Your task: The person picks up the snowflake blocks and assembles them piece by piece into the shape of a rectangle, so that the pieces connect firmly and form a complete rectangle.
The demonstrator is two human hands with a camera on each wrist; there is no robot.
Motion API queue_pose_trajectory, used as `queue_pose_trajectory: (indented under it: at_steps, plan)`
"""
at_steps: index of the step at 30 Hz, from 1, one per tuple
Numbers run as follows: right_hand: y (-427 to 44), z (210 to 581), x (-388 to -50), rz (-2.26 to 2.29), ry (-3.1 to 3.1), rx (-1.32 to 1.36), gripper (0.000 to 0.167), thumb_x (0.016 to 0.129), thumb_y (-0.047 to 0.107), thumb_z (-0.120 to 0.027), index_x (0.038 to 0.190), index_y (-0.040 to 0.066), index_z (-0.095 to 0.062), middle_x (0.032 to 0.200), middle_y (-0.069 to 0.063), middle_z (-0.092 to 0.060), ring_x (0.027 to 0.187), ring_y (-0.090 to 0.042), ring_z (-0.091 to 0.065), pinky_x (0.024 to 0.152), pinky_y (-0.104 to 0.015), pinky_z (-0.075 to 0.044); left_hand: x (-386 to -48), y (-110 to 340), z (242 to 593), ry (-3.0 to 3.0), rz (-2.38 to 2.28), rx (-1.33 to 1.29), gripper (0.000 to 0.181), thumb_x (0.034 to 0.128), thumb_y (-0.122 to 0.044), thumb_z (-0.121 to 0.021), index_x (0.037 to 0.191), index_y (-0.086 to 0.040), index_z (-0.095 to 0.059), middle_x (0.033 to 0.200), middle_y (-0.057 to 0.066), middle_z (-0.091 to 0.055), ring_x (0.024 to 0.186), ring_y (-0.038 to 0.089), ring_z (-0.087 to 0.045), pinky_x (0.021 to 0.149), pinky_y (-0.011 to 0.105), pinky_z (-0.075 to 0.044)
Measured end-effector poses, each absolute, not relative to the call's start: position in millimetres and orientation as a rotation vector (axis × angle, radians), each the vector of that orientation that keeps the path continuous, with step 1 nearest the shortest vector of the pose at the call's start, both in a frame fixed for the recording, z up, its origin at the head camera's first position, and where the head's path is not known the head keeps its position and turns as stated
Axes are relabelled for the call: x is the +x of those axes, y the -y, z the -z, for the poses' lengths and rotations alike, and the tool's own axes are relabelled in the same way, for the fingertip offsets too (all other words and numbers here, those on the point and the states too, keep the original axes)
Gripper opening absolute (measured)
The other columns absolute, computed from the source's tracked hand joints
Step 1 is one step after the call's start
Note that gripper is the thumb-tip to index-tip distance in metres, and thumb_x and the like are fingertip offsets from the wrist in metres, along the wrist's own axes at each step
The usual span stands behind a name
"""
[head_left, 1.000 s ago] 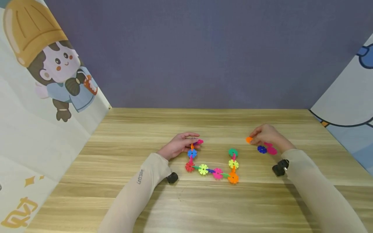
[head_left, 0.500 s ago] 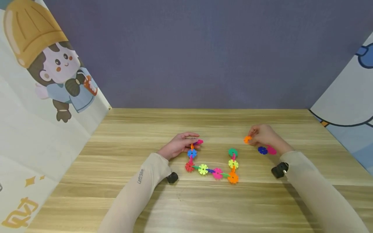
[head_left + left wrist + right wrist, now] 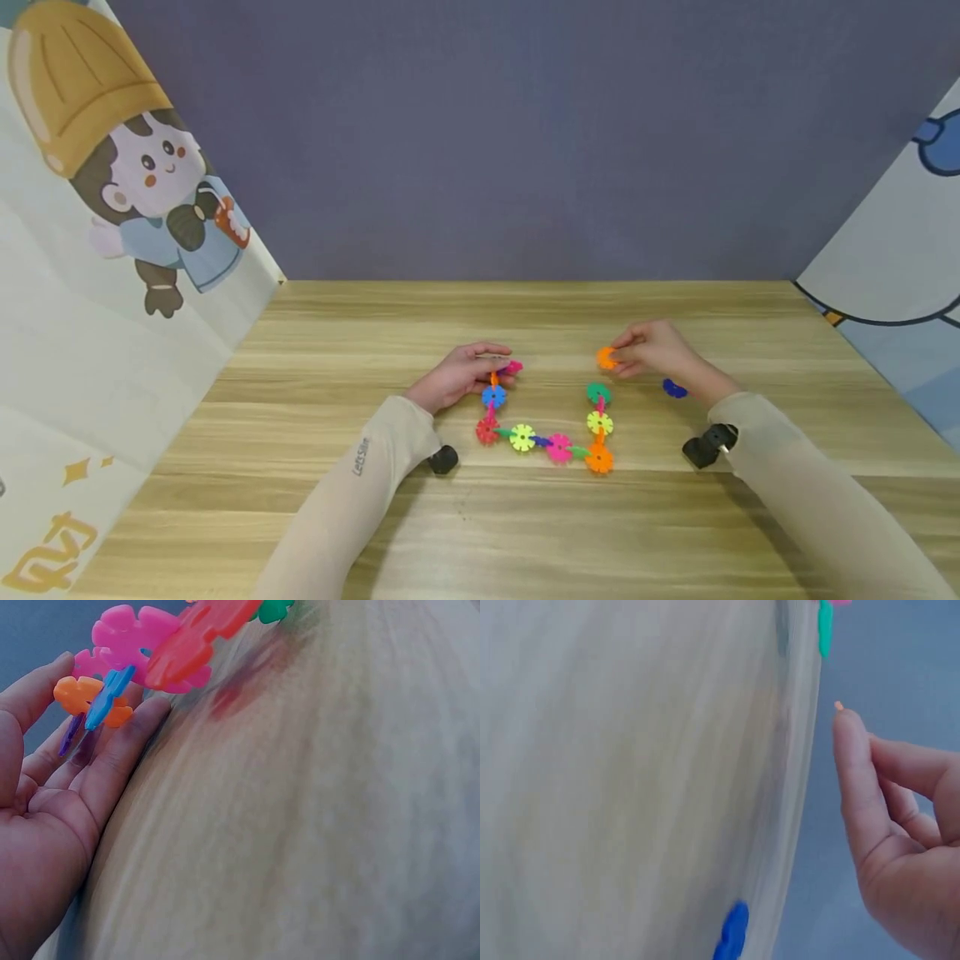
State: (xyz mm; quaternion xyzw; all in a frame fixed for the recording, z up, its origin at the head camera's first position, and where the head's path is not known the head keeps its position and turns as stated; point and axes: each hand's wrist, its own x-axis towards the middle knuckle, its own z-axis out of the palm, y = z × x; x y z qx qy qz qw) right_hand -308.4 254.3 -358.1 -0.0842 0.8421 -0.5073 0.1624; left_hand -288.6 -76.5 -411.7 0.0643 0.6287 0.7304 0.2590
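A U-shaped chain of notched plastic snowflake discs lies on the table, with a yellow disc [image 3: 522, 437], a red disc [image 3: 487, 430] and a green disc [image 3: 598, 393] among its links. At the chain's left end, my left hand [image 3: 468, 369] holds it between thumb and fingers, close to a pink disc [image 3: 513, 367] and a blue disc [image 3: 109, 697]. My right hand [image 3: 656, 350] pinches a loose orange disc [image 3: 607, 358] just above the green end. Only a sliver of that orange disc [image 3: 838, 706] shows past the fingertips in the right wrist view.
A dark blue disc [image 3: 674, 388] lies on the wooden table [image 3: 525, 533], below the right hand. Black wrist cameras [image 3: 443, 459] hang under both sleeves. A grey-blue panel [image 3: 540, 142] stands behind the table, with printed cloth at both sides.
My right hand has moved left with the orange disc, from near the loose discs to above the chain's green end. The left hand has stayed in place.
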Motion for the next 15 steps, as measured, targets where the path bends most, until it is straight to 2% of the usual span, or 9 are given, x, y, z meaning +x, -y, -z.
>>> queue_pose_trajectory:
  at_steps: [7,15]
  plan:
    - [-239.2,359.4,-303.7,1.604,-2.237,-0.26,0.031,0.091,-0.006,-0.065,0.115,-0.022,-0.055,0.092,-0.017,-0.072,0.077,-0.023,-0.073,0.073,-0.038,-0.061,-288.5,78.2,411.8,-1.682,-1.999,0.174,0.038,0.1027,-0.008,-0.054,0.139,0.004,-0.049,0.119,0.017,-0.069,0.09,0.014,-0.07,0.077,0.029,-0.059]
    - [-225.5,359.8,-297.8,1.667,-2.082,-0.237,0.033,0.095,-0.006,-0.059,0.121,-0.023,-0.049,0.096,-0.014,-0.071,0.08,-0.018,-0.073,0.077,-0.034,-0.061,-289.0,76.3,410.6,-1.676,-1.98,0.169,0.037,0.1028,-0.008,-0.054,0.138,0.004,-0.05,0.119,0.016,-0.069,0.089,0.014,-0.071,0.077,0.027,-0.059]
